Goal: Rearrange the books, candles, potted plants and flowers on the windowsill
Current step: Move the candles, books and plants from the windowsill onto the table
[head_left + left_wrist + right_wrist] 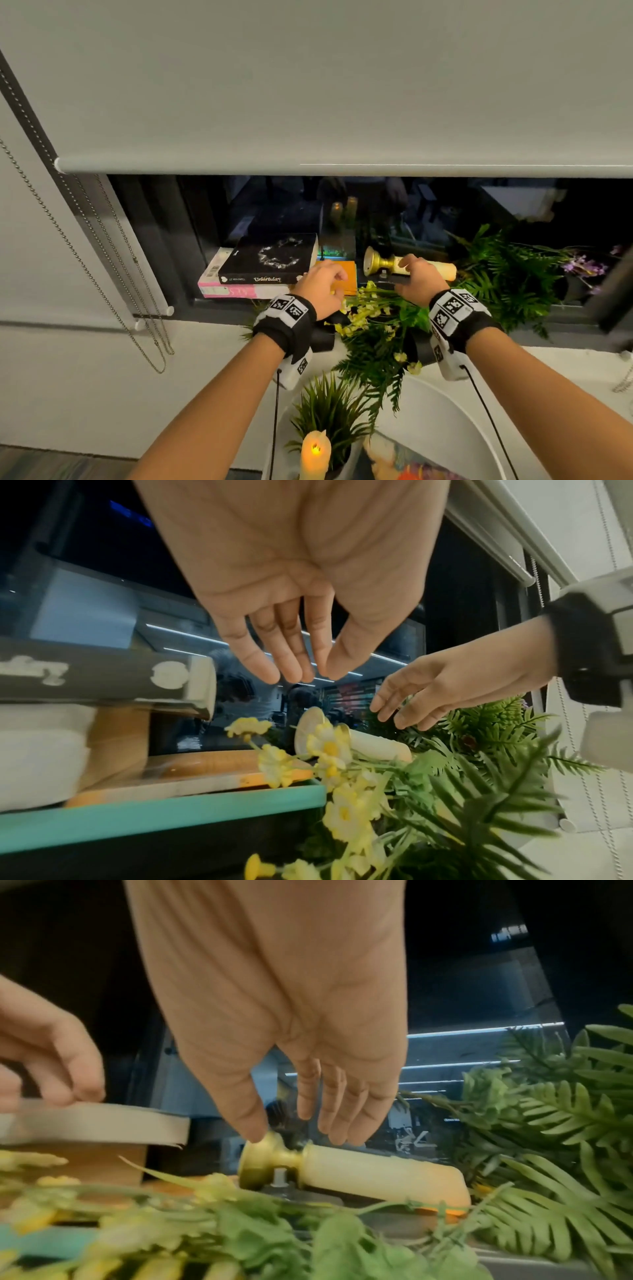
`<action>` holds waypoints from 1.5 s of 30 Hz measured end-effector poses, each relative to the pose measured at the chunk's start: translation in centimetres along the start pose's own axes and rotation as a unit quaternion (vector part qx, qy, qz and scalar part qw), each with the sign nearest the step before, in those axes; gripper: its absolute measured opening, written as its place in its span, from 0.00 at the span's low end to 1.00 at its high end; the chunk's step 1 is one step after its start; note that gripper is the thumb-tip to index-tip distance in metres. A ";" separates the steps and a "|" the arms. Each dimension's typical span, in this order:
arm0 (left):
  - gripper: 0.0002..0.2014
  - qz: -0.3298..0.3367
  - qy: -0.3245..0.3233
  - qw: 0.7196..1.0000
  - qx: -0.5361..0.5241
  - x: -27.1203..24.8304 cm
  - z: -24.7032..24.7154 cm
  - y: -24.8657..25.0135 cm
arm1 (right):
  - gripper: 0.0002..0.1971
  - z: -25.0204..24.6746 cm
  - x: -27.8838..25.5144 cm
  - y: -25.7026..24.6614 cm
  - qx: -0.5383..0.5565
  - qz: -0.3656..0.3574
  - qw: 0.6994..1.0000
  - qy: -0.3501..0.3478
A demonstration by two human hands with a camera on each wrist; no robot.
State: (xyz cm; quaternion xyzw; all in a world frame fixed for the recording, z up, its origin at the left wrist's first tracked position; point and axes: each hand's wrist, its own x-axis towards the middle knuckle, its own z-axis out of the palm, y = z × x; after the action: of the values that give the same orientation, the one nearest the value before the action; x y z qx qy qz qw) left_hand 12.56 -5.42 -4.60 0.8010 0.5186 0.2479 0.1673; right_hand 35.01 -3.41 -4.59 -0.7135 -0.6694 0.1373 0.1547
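A cream candle [435,269] on a gold base [375,262] lies on its side on the windowsill. My right hand [407,263] hovers over it with straight fingers. In the right wrist view its thumb touches the base rim and the candle [377,1172] lies free below. My left hand [337,274] is open above the orange book [349,274], beside the black book [274,257], which is stacked on a pink-and-white book [229,291]. The left wrist view shows the left hand [308,674] holding nothing. Yellow flowers [366,308] lie in front of both hands.
A fern [507,274] and purple flowers [582,265] fill the sill's right end. The roller blind's bottom bar [308,168] hangs low over the sill, with a bead chain [102,257] at left. Below stand a potted grass plant [329,414], a lit candle [315,452] and a white round table [445,411].
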 end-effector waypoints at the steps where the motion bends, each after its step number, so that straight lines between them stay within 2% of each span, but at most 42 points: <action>1: 0.09 0.005 -0.004 1.000 0.011 0.7 0.4 0.3 | 0.27 0.1 0.7 0.6 -0.004 0.017 1.000 -0.003; 7: 0.14 0.002 -0.049 0.996 0.073 2.9 2.2 -0.4 | 0.25 1.1 3.5 3.5 -0.072 0.050 0.996 0.030; 13: 0.15 0.005 -0.047 0.993 0.105 3.4 3.5 -1.6 | 0.26 2.8 5.5 4.2 -0.098 0.029 0.993 0.054; 20: 0.16 0.013 -0.044 0.990 0.131 4.0 4.2 -2.4 | 0.32 4.1 7.5 3.7 -0.130 0.044 0.989 0.056; 27: 0.16 0.025 -0.037 0.992 0.120 4.0 4.4 -2.5 | 0.33 3.7 7.3 3.4 -0.130 0.039 0.987 0.087; 31: 0.17 0.033 -0.015 0.994 0.100 3.8 3.9 -2.0 | 0.32 2.3 6.2 2.3 -0.114 -0.002 0.985 0.128; 33: 0.21 0.036 0.005 0.996 0.083 3.7 3.4 -1.7 | 0.31 1.5 5.5 1.3 -0.103 -0.030 0.983 0.150; 37: 0.43 0.033 0.076 0.997 0.001 2.9 2.1 -0.9 | 0.29 0.3 3.3 -0.6 -0.091 -0.109 0.972 0.189; 40: 0.52 0.029 0.111 0.993 -0.024 1.5 0.8 -0.5 | 0.28 -0.1 1.1 -2.1 -0.108 -0.176 0.955 0.211; 42: 0.50 0.037 0.121 0.992 0.008 0.4 0.1 -0.4 | 0.27 -0.5 -0.3 -3.0 -0.131 -0.218 0.939 0.230; 45: 0.37 0.033 0.124 0.992 -0.011 -1.6 -0.7 -0.4 | 0.26 -1.3 -2.4 -4.1 -0.146 -0.264 0.919 0.255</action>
State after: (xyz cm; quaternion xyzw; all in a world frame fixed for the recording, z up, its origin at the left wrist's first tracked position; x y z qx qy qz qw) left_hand 11.36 -6.68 -4.60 0.7786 0.5061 0.3567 0.1020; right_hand 31.66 -5.66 -1.74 -0.5364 -0.7837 -0.1944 0.2455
